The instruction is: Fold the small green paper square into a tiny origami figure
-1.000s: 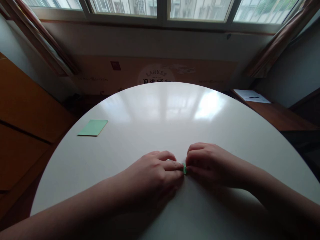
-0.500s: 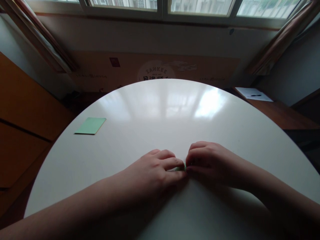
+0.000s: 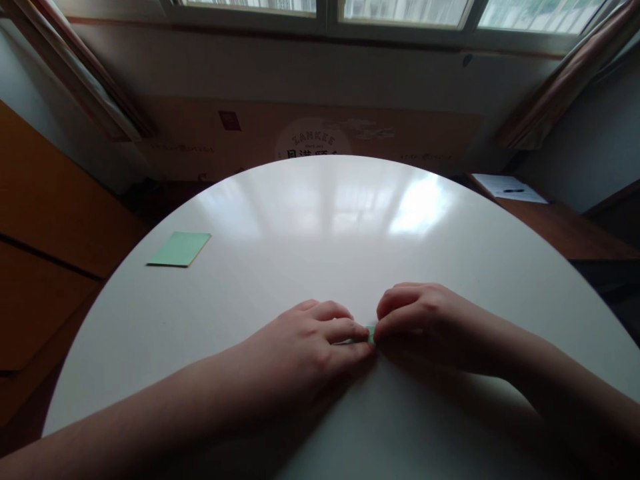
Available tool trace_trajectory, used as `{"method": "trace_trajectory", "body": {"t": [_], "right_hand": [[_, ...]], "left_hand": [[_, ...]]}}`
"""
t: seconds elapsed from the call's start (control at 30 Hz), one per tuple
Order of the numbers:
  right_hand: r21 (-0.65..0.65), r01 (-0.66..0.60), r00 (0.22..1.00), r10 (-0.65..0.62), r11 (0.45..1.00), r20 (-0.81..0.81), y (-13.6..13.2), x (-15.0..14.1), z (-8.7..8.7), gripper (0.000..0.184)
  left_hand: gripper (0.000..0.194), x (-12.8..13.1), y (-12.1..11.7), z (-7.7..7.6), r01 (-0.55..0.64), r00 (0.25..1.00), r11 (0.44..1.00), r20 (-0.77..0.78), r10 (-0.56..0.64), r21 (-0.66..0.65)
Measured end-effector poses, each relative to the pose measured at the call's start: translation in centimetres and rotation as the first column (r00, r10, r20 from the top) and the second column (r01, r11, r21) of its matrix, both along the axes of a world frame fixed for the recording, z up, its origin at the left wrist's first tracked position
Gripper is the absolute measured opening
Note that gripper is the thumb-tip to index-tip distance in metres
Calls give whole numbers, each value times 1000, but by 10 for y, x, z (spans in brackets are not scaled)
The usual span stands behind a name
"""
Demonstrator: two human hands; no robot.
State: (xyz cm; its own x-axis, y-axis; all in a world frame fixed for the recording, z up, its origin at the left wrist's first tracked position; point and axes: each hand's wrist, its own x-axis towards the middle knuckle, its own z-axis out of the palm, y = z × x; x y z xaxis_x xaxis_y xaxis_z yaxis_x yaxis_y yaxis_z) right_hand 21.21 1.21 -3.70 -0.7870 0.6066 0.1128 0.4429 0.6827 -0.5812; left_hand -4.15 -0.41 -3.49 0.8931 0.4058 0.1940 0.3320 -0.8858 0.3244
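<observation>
Between my fingertips near the middle of the table shows a small bit of green paper [image 3: 371, 334], most of it hidden by the hands. My left hand [image 3: 320, 337] pinches it from the left, thumb below and fingers above. From the right, my right hand [image 3: 413, 310] closes on it with bent fingers and thumb. The two hands are a small gap apart, low over the tabletop. A stack of green square paper [image 3: 180, 249] lies flat at the table's left side, away from both hands.
The round white table [image 3: 320, 267] fills most of the view and shines with window light. Beyond its right edge, a brown side table [image 3: 575, 223] holds white paper [image 3: 500, 187] with a dark pen [image 3: 514, 191]. An orange-brown cabinet [image 3: 45, 233] stands at left.
My right hand has shifted slightly right, and its fingers have changed position. A little more green shows between the hands. My left hand is nearly still.
</observation>
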Motion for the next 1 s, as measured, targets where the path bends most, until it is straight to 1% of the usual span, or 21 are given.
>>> {"method": "trace_trajectory", "body": {"t": [0.17,0.43,0.73,1.0], "right_hand": [[21,1,1000,-1,1000,24,-1,-2,2,15],[19,4,999,-5,1000,39,0,-1,2,15],[4,38,998,-38,999,41,-2,-1,2,18],[-36,49,999,-49,998,-4,-1,0,-3,16]], "left_hand": [[27,-1,-1,-2,11,1000,1000,4,-11,9],[28,0,-1,2,7,1000,1000,-26,-7,10],[29,0,-2,-2,8,1000,1000,20,-9,24],[28,1,-2,2,3,999,1000,-36,-2,29]]}}
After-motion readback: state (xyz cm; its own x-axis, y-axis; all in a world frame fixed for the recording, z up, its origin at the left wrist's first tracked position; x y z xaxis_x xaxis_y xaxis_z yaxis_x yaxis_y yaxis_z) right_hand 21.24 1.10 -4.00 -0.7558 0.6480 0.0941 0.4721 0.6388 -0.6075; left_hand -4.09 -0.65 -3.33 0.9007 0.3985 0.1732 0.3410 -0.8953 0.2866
